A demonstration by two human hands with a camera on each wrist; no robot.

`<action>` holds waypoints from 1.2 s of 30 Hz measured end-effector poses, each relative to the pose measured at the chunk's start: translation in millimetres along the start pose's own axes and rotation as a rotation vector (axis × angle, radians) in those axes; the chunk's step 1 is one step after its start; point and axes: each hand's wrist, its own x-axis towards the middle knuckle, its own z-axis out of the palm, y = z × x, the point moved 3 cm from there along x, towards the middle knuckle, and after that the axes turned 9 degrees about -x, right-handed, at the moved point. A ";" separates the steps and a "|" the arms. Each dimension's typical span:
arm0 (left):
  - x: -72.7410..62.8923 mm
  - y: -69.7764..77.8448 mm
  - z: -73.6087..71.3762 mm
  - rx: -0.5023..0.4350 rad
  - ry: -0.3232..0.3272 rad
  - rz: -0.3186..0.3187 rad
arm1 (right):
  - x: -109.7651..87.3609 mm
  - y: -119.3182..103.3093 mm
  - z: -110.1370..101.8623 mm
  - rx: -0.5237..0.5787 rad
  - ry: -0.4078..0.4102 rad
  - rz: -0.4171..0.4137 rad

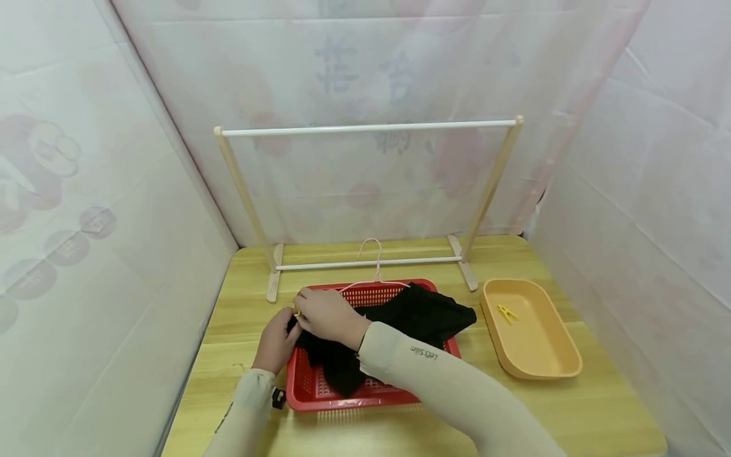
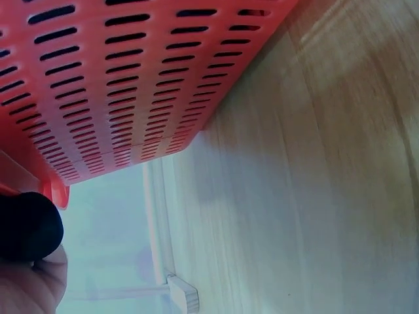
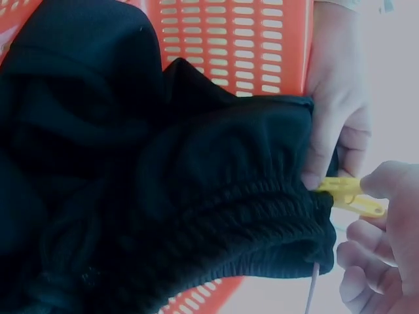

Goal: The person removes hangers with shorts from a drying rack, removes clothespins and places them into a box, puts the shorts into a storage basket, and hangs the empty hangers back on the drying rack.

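Observation:
Black pants (image 1: 431,314) with a gathered elastic waistband (image 3: 249,229) lie bunched over a red slotted basket (image 1: 354,404). My left hand (image 1: 276,343) grips the waistband's end at the basket's left side, thumb on top of the cloth. A yellow clothespin (image 3: 347,188) is pinched in my right hand (image 1: 331,315), its tip at the waistband edge beside the left thumb. Whether it bites the cloth is unclear. A pink hanger (image 1: 377,270) sits at the pants, hook upward. In the left wrist view, black cloth (image 2: 29,226) hides part of the left hand.
Behind the basket stands a rack with a white top bar (image 1: 365,129) and wooden legs (image 1: 245,190). To the right is an orange-yellow tray (image 1: 542,343) holding another yellow clothespin (image 1: 506,313). Printed curtains (image 1: 365,70) surround the wooden table (image 1: 223,355).

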 end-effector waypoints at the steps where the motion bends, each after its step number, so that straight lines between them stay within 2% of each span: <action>1: 0.4 -0.3 0.8 -0.010 -0.008 -0.009 | -0.3 1.1 -0.1 -0.007 0.003 0.005; 8: 0.2 -5.9 3.9 -0.067 -0.045 -0.036 | 0.0 7.3 4.0 0.027 -0.067 0.012; 16: -3.9 -7.8 3.6 -0.063 -0.008 0.105 | -7.3 9.4 5.3 0.137 -0.089 -0.032; 20: -3.5 -7.4 5.4 -0.057 0.000 0.132 | -10.5 12.9 7.4 0.189 -0.076 -0.019; 26: -6.0 -7.3 7.3 -0.005 -0.023 0.106 | -15.2 17.6 10.4 0.317 -0.065 0.012; 31: -4.6 -4.9 5.7 0.018 -0.032 0.091 | -20.5 22.8 6.5 0.433 -0.024 0.028; 34: -2.8 -3.7 4.4 0.021 -0.033 0.069 | -31.7 30.5 6.4 0.503 -0.027 0.059; 36: -2.2 -3.2 3.3 0.013 -0.028 0.055 | -44.4 41.3 8.6 0.576 -0.037 0.112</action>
